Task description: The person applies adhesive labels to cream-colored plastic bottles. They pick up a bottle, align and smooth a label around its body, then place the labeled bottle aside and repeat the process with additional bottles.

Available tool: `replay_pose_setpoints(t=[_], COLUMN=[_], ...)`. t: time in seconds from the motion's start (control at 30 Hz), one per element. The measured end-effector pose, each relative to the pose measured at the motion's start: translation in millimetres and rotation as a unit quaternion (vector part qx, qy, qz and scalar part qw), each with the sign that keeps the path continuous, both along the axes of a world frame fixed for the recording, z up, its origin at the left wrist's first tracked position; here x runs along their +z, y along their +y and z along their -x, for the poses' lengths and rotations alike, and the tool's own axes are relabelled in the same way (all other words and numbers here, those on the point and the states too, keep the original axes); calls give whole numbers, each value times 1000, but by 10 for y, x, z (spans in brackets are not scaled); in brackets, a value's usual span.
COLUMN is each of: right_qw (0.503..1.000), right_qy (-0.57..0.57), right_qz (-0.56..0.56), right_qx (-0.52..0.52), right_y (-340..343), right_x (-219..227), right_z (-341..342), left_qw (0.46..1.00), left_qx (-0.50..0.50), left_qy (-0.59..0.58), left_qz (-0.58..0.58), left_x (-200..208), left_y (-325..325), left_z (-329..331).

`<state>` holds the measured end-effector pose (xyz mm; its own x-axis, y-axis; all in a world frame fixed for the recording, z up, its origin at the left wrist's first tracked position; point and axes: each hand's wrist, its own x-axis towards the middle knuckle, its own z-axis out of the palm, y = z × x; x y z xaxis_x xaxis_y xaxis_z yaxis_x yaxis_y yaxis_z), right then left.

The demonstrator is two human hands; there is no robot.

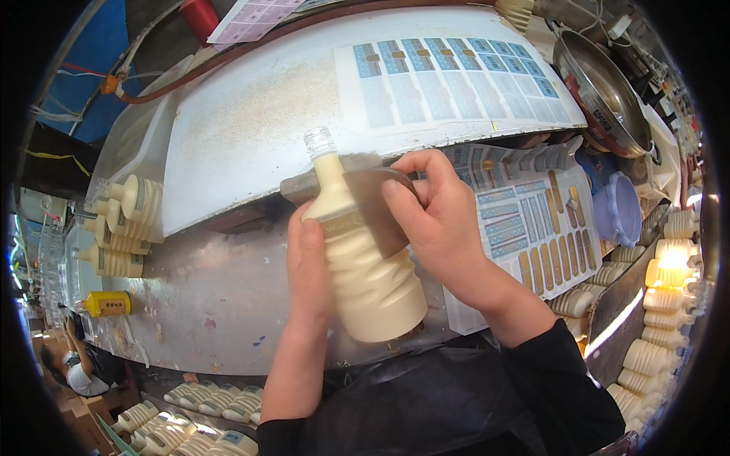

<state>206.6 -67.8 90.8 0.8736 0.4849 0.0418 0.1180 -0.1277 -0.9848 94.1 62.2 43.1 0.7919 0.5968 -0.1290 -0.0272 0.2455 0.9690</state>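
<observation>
A cream-coloured bottle (380, 300) with a wavy ribbed body and a clear threaded neck tilts in front of me. Its neck points away and slightly left. My left hand (310, 262) grips its left side, thumb along the body. In my right hand (441, 209) is a flat brown scraper (374, 205), pinched between thumb and fingers. Its blade lies against the bottle's upper right side, beside a faint printed band. Behind the neck, a brown rounded piece shows on both sides, partly hidden by the bottle.
A white board (251, 99) carries a sheet of blue decals (426, 83). Another decal sheet (532, 228) lies at right, near a lavender bucket (617, 209) and a metal pan (601, 76). Bottles (125, 216) and a yellow container (108, 303) stand left. Bottle racks flank me; a person (84, 372) is lower left.
</observation>
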Motion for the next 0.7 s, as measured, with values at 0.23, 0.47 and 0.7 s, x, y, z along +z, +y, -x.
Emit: replay_pose_setpoints(t=[0.23, 0.47, 0.7], right_qw=[1000, 1000, 984], right_qy=[-9, -4, 151], right_qz=[9, 25, -73], right_qx=[-9, -5, 64], right_y=[27, 40, -170], right_x=[34, 25, -137], right_z=[1, 8, -289], left_qw=[1000, 1000, 985], left_qx=[-6, 3, -8], left_qy=[-4, -21, -23], left_qz=[-4, 13, 172], left_x=[-7, -66, -67], left_y=[4, 32, 83], left_z=[-9, 8, 53])
